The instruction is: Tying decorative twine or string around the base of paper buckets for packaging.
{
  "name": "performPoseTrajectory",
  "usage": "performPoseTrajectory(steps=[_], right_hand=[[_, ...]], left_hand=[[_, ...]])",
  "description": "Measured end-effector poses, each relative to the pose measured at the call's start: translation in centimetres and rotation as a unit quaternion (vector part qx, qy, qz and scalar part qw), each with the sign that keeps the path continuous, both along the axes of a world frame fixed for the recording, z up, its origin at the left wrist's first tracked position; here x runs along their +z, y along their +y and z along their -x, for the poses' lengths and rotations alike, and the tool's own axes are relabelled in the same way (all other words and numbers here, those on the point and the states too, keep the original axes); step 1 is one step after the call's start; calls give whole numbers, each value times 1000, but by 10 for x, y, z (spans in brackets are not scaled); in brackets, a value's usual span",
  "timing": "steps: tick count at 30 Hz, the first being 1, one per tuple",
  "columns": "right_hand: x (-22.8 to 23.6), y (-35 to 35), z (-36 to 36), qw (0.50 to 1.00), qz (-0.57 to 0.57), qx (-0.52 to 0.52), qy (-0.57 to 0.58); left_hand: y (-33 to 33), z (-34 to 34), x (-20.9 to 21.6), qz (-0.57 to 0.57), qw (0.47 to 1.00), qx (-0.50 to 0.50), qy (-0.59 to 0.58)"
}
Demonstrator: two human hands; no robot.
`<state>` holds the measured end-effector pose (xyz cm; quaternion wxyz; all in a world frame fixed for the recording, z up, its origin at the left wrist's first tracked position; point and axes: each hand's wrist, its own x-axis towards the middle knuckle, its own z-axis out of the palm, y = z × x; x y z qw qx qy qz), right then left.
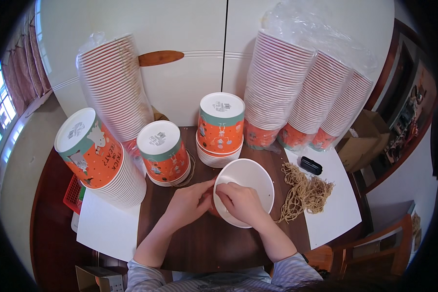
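A paper bucket (pixel 258 182), white inside with a bit of orange outer wall showing, lies tipped with its mouth toward me. My left hand (pixel 189 203) is closed against the bucket's left side at the rim, its fingertips partly hidden. Inside the mouth, my right hand (pixel 241 200) is closed near the left inner wall; whatever its fingers pinch is hidden. To the right of the bucket lies a loose tangle of tan twine (pixel 304 192), with a strand reaching toward my right forearm.
Upside-down stacks of orange buckets stand at the left (pixel 100 151), left of centre (pixel 163 153) and centre back (pixel 221 126). Tall plastic-wrapped bucket stacks rise at back left (pixel 114 82) and back right (pixel 282 78). A small black case (pixel 311 165) sits beyond the twine.
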<state>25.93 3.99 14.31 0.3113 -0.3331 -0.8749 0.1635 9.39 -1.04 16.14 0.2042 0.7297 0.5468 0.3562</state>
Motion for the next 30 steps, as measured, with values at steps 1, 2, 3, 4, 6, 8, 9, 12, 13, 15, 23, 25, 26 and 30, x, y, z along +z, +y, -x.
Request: performPoseTrajectory(steps=[1, 2, 3, 4, 6, 8, 9, 12, 13, 15, 23, 25, 26, 30], right_hand=[[0, 1, -1, 1000, 5, 4, -5], [0, 2, -4, 1000, 5, 2, -6], [0, 2, -5, 1000, 14, 17, -18], [1, 3, -7, 999, 22, 31, -31], [2, 3, -9, 998, 22, 35, -40], [3, 3, -10, 998, 22, 35, -48], [4, 3, -10, 998, 16, 34, -55], [2, 4, -9, 998, 5, 16, -60], [1, 4, -9, 998, -1, 2, -57], [1, 4, -8, 999, 0, -15, -48], [-2, 3, -6, 998, -3, -47, -36], [-3, 2, -4, 998, -16, -35, -43], [-3, 2, -3, 998, -16, -34, -42], [-2, 2, -5, 998, -24, -35, -46]], left_hand=[[0, 0, 1, 12, 1000, -7, 3], [1, 1, -1, 13, 1000, -9, 2], [1, 3, -2, 24, 999, -26, -9], [1, 6, -3, 35, 998, -44, -19], [4, 14, -13, 65, 995, -46, -54], [6, 15, -16, 95, 990, -51, -89], [7, 14, -15, 106, 987, -51, -110], [9, 9, -16, 98, 987, -47, -122], [10, 7, -17, 78, 990, -42, -113], [10, 5, -13, 80, 992, -39, -87], [11, -2, -12, 65, 996, 14, -53], [9, -4, -9, 51, 996, 20, -76], [8, -3, -8, 51, 996, 21, -75], [8, -4, -9, 3, 1000, -9, 17]])
